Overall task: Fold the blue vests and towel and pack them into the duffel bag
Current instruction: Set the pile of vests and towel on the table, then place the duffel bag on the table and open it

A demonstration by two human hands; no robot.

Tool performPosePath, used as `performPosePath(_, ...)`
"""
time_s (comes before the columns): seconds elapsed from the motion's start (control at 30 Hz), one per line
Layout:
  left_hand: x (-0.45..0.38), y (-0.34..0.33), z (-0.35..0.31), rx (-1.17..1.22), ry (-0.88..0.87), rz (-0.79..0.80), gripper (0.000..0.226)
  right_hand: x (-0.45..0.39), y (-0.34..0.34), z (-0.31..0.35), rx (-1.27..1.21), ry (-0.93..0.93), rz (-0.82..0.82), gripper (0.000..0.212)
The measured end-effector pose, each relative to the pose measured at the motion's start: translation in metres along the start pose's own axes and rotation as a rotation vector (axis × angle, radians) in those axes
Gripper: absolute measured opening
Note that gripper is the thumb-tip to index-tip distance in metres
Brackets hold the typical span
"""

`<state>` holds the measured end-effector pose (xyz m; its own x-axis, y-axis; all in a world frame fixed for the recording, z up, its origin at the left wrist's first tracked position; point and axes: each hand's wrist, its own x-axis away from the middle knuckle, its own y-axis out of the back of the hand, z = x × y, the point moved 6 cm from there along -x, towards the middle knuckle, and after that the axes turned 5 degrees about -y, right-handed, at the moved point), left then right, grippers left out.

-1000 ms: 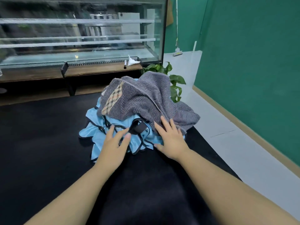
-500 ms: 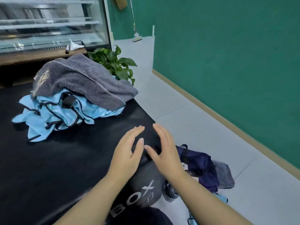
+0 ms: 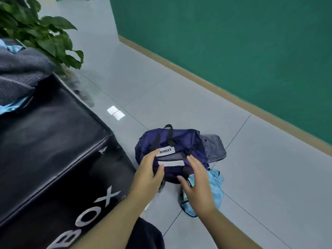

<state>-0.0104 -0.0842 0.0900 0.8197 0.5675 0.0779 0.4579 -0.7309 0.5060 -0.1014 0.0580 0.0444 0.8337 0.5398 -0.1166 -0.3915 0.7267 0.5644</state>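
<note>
Both forearms are bare from the bottom of the frame to the wrist; no sleeve, watch, bracelet or ring visible. Left hand (image 3: 147, 177) and right hand (image 3: 198, 186) are ungloved, with short fingernails. A rounded patch of black fabric clothing (image 3: 147, 234) shows at the bottom edge between the arms; which garment it is cannot be told.

Duffel bag (image 3: 179, 141): navy, black handles, white label, slumped on floor beside table; top gapes open, grey flap at far end. Blue vest (image 3: 214, 184): light blue, dark trim, crumpled on floor, touching bag's near end. Towel (image 3: 19, 74): grey, ribbed, heaped on table. More blue vests (image 3: 12, 106) under towel, edges showing.
</note>
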Motion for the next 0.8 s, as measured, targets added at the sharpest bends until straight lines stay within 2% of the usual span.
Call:
performPosePath(0.17, -0.036, -0.038, 0.062, 0.018, 0.274, 0.113, 0.047, 0.009, -0.017, -0.09, 0.046, -0.182, -0.01, 0.061)
performPosePath(0.37, -0.068, -0.062, 0.123, -0.167, 0.355, 0.257, 0.051, 0.033, -0.057, -0.156, 0.043, -0.363, 0.018, 0.063)
performPosePath(0.6, -0.093, -0.095, 0.19, -0.413, 0.335, 0.449, 0.053, 0.029, -0.088, -0.209, 0.013, -0.467, -0.042, 0.065)
performPosePath(0.63, -0.097, -0.1, 0.199, -0.45, 0.347, 0.467, 0.058, 0.028, -0.091, -0.216, 0.014, -0.487, -0.048, 0.065)
performPosePath(0.7, -0.102, -0.111, 0.213, -0.516, 0.391, 0.533, 0.083, 0.028, -0.099, -0.233, 0.033, -0.551, -0.04, 0.066)
performPosePath(0.8, -0.102, -0.128, 0.225, -0.577, 0.423, 0.613, 0.111, 0.033, -0.109, -0.258, 0.128, -0.652, -0.022, 0.076)
